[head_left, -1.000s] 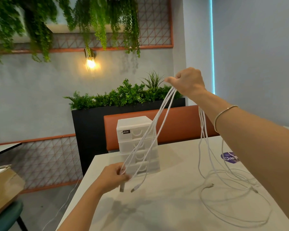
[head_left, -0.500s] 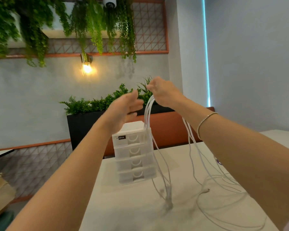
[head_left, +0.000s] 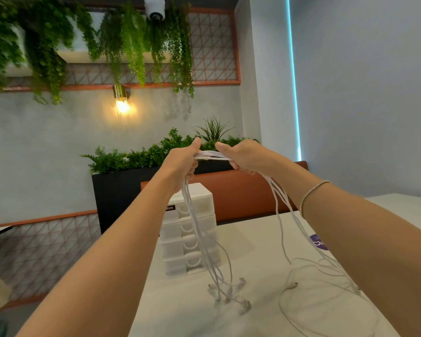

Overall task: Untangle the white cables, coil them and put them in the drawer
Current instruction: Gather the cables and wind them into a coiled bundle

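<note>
Both hands are raised above the table (head_left: 253, 242), close together, each with fingers curled round the same bundle of white cables (head_left: 212, 155). The left hand (head_left: 180, 161) grips the bundle from the left with its thumb up; the right hand (head_left: 243, 155) grips it from the right, and a short stretch of cable spans the gap between them. From the left hand several strands hang down in front of the drawer unit (head_left: 191, 229), their plugs (head_left: 241, 283) dangling just above or on the tabletop; which, the blur hides. From the right hand more strands fall to the right and lie in loose loops on the table. The drawer unit is white, with four stacked drawers, all closed, and a dark label (head_left: 170, 207) on its top drawer whose visible part reads "box". A purple sticker (head_left: 319, 242) on the table beside the right forearm shows white letters, "cl" at most. A thin bracelet (head_left: 312, 193) circles the right wrist.
</note>
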### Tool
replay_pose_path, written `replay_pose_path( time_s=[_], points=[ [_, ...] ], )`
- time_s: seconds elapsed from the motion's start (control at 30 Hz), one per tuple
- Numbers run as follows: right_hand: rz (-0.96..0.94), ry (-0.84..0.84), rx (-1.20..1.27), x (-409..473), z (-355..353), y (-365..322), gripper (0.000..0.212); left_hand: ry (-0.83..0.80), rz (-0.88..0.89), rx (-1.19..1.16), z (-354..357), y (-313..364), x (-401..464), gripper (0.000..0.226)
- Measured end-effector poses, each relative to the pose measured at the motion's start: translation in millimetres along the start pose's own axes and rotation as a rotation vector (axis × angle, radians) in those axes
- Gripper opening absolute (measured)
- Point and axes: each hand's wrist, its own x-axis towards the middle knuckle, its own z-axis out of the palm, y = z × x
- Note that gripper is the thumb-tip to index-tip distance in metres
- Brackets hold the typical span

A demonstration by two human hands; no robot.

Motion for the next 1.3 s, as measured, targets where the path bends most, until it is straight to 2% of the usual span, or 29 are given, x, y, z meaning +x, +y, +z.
replay_pose_path(
  time_s=[0.07,0.13,0.2,0.3,0.4,0.57,0.63,0.8,0.93,1.07,1.3],
  points=[
    [0.026,0.003,0.006,0,-1,5,0.057,0.005,0.044,0.031,-3,-2,1,0.041],
    [0.059,0.054,0.120,0,-4,4,0.050,-0.011,0.089,0.094,-5,-6,1,0.040],
    [0.059,0.142,0.211,1,-9,0,0.049,-0.051,0.126,0.167,-5,-13,0,0.041],
    [0.000,0.227,0.149,3,-9,-6,0.055,-0.095,0.164,0.306,-6,-23,-5,0.043],
    [0.004,0.295,0.191,3,-5,-4,0.057,-0.088,0.185,0.391,-7,-28,-11,0.045],
    [0.021,0.378,0.255,3,-12,-2,0.058,-0.116,0.179,0.392,-15,-28,-21,0.026],
    [0.026,0.417,0.358,3,-16,-1,0.056,-0.111,0.190,0.365,-18,-29,-25,0.018],
    [0.099,0.586,0.505,4,-51,13,0.054,-0.053,0.083,0.392,-47,-71,-39,0.019],
    [0.049,0.590,0.456,8,-56,20,0.058,-0.044,0.015,0.359,-64,-110,-51,0.027],
    [0.103,0.631,0.493,6,-58,21,0.058,-0.058,-0.069,0.425,-66,-140,-72,0.028],
    [0.101,0.610,0.506,7,-50,25,0.057,-0.077,-0.196,0.701,-82,-180,-92,0.026]
  ],
)
